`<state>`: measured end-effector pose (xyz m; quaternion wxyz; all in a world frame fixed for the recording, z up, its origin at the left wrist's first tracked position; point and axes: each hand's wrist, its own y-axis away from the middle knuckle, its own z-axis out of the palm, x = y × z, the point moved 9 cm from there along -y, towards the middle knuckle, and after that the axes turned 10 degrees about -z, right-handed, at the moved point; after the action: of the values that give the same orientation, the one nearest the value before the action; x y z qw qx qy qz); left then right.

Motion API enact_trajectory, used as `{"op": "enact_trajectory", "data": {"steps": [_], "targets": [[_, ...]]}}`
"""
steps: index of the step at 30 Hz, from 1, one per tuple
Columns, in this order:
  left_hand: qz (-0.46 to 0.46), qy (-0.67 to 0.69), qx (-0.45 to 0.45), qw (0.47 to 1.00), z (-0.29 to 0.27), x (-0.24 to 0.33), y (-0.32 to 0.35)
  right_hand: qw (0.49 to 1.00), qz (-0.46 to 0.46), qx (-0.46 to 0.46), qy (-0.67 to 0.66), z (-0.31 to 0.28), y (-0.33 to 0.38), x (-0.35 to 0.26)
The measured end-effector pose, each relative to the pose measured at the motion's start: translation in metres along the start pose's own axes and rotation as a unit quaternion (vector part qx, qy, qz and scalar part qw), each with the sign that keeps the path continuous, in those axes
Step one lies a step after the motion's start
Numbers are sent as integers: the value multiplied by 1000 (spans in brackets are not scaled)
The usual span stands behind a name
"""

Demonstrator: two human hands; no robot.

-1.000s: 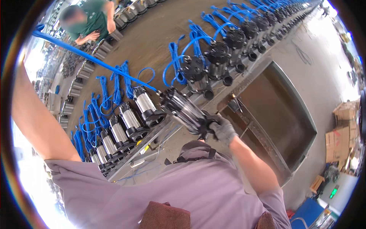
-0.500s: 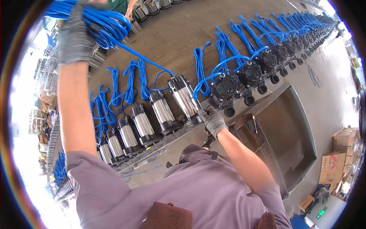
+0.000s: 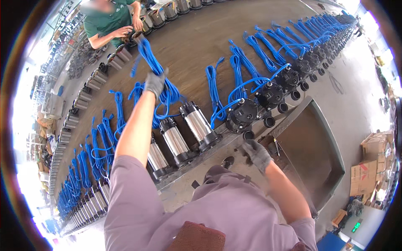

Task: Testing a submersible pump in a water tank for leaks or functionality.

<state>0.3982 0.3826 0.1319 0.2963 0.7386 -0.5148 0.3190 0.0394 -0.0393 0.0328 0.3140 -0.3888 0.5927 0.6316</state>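
My left hand (image 3: 155, 85), in a dark grey knit glove, is closed round a coiled bundle of blue cable (image 3: 168, 93) over the bench. The cable leads down to a silver-bodied submersible pump (image 3: 196, 123) with a black top and base, standing at the bench's near edge. My right hand (image 3: 257, 155), gloved too, is off the pump, with its fingers apart and nothing seen in them. It is just below the black outlet (image 3: 248, 135) of a tipped pump (image 3: 242, 115), whose round black end faces me.
More silver pumps (image 3: 174, 140) with blue cable coils stretch left; tipped ones (image 3: 270, 95) run far right. Across the bench (image 3: 197, 46) a co-worker in a green shirt (image 3: 109, 23) handles a metal cylinder. A metal bin (image 3: 314, 146) and cardboard boxes (image 3: 363, 178) are at right.
My left hand has brought the blue cable bundle right and down, from the upper left to above the pumps. My right hand has left the pump and moved down and right.
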Motion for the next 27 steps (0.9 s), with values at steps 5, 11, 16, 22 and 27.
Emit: {"op": "enact_trajectory", "data": {"steps": [5, 11, 16, 22, 27], "targets": [[-2, -338, -32, 940, 78, -63, 56, 971, -6, 171, -167, -84, 61, 40], [106, 168, -126, 972, 35, 90, 222, 962, 40, 239, -126, -137, 136, 66], [217, -48, -234, 946, 73, 154, 329, 952, 29, 277, -129, -135, 148, 88], [88, 376, -229, 894, 148, 145, 288, 952, 23, 272, -138, -121, 170, 90], [122, 428, -295, 846, 183, 167, 281, 941, 39, 284, -177, -113, 185, 95]]}}
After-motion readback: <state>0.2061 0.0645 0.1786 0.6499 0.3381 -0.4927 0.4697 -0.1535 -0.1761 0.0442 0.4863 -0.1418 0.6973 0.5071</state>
